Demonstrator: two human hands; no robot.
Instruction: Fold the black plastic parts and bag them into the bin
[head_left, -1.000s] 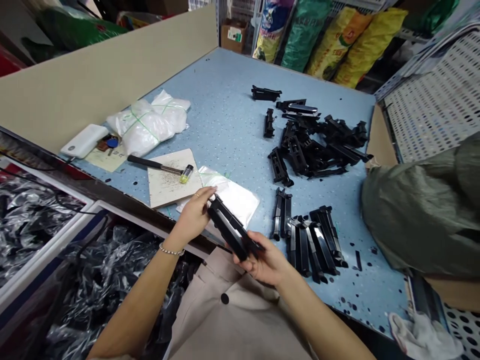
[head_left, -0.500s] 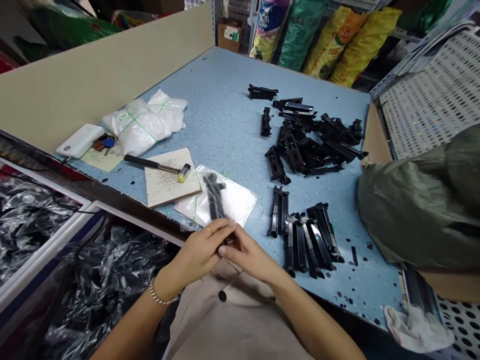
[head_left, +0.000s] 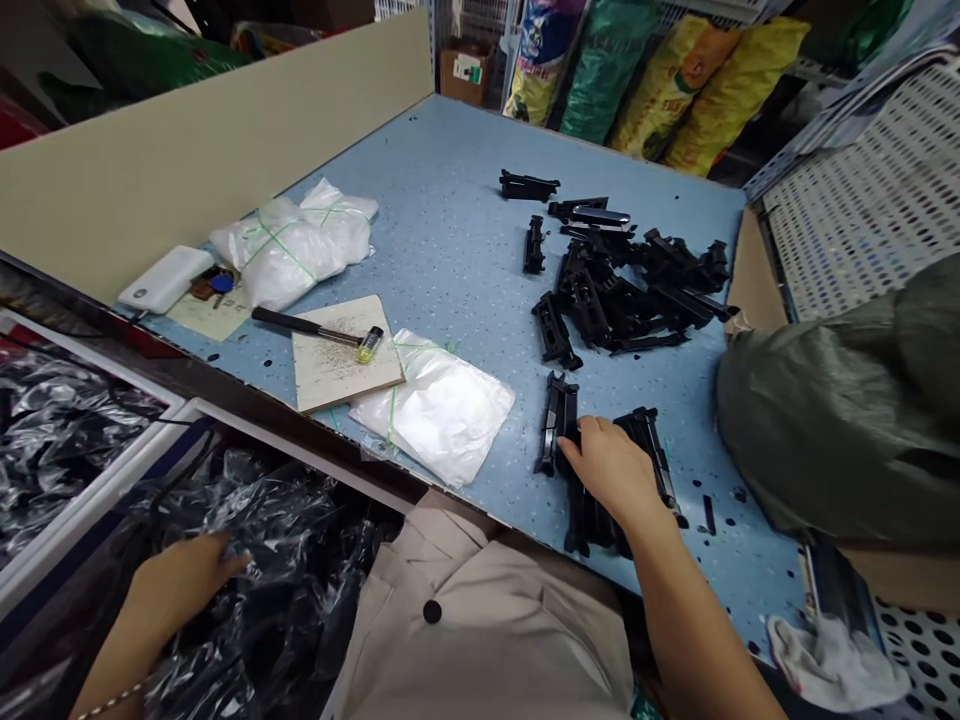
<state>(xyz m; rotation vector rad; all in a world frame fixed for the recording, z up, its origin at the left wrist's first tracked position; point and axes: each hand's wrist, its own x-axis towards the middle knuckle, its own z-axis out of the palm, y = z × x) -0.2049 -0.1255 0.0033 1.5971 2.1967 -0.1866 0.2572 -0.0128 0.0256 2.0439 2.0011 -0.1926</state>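
My right hand [head_left: 613, 472] rests palm down on a row of long black plastic parts [head_left: 645, 450] laid side by side near the front edge of the blue table [head_left: 457, 240]; its fingers curl over them. My left hand [head_left: 180, 585] reaches down to the left of the table onto black parts in clear plastic bags [head_left: 277, 560]; its fingertips press into the plastic and what they grip is hidden. A loose heap of the same black parts [head_left: 622, 285] lies farther back.
A flat white plastic bag [head_left: 435, 405] lies by the front edge, beside a wooden board [head_left: 330, 370] with a small hammer [head_left: 319, 330]. Tied white bags [head_left: 292, 245] and a white power bank [head_left: 165, 280] sit left. A green sack [head_left: 847, 420] bulks at right.
Both hands held one black part in front of me; it has left my hands. My right hand moved onto the row of parts and my left dropped to the bagged parts.
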